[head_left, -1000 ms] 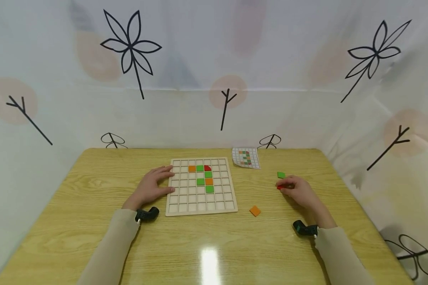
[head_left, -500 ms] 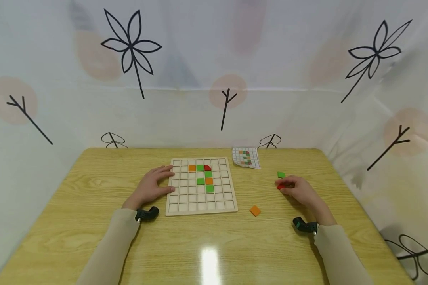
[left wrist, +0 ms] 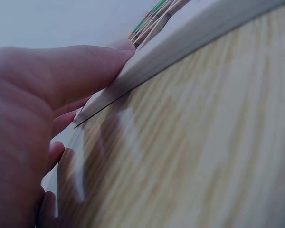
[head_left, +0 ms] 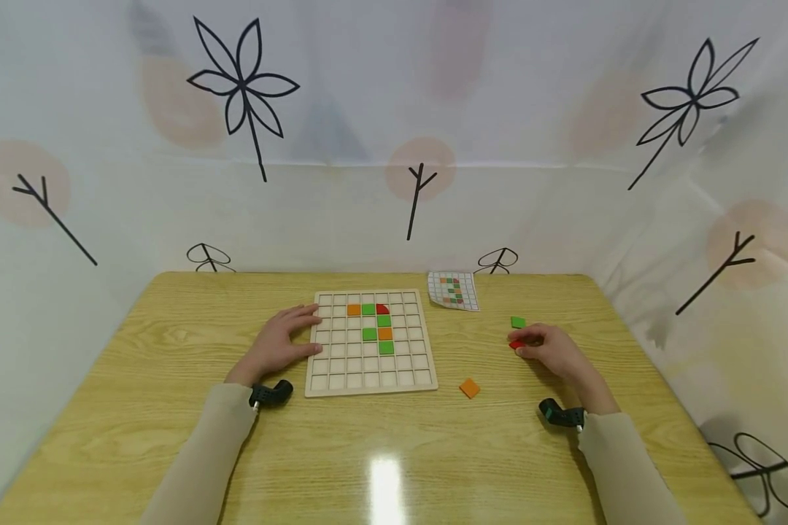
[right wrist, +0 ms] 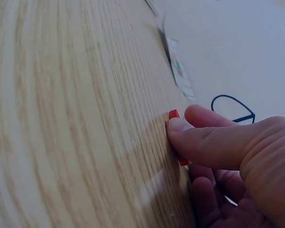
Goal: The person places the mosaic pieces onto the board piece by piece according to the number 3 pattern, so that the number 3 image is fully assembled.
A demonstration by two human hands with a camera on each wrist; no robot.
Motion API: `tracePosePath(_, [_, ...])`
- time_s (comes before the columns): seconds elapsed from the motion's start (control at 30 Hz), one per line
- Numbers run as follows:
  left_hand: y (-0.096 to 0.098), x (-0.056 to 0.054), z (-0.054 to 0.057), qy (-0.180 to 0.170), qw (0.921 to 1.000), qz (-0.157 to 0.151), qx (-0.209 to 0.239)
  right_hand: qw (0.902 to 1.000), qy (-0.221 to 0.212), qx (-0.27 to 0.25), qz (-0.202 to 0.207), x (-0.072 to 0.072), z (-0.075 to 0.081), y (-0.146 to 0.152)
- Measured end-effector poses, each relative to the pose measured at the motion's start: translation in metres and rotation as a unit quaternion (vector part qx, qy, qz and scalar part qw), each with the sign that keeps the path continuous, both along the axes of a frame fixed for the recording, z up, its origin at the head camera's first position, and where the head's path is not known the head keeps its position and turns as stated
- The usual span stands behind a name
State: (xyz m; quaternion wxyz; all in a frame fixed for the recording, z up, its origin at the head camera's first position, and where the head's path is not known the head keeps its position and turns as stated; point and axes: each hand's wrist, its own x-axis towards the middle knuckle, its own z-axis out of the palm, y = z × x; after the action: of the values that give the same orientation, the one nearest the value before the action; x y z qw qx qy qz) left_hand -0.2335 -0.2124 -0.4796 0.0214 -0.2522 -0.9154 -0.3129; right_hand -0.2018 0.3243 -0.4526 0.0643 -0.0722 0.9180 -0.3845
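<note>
Tile-setting after a pattern card (head_left: 454,291); the step in hand, I judge, is picking up a piece. My right hand (head_left: 550,351) pinches a red tile (head_left: 516,344) between thumb and fingertips, low over the right part of the table (head_left: 302,459); whether the tile touches the wood I cannot tell. My left hand (head_left: 279,344) lies with fingers spread, thumb and fingertips on the left edge of the grid board (head_left: 338,368), apparently steadying it. Seven seated tiles (head_left: 384,334) occupy the board's cells. A loose green tile (head_left: 518,321) lies just beyond my right hand; a loose orange tile (head_left: 469,388) lies between that hand and the board, nearer me. Compared with the card, the pattern's lowest row appears unfilled. The next move, I judge, calls for carrying the red tile leftward, turning it to suit, and seating it flat.
</note>
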Motion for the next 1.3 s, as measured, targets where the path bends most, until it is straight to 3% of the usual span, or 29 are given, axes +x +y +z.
tracePosePath(1.3, [0.0, -0.0012, -0.0028, -0.002, 1.0, 0.001, 0.001, 0.9997, -0.001, 0.02, -0.011, -0.0006, -0.0004, 0.0033])
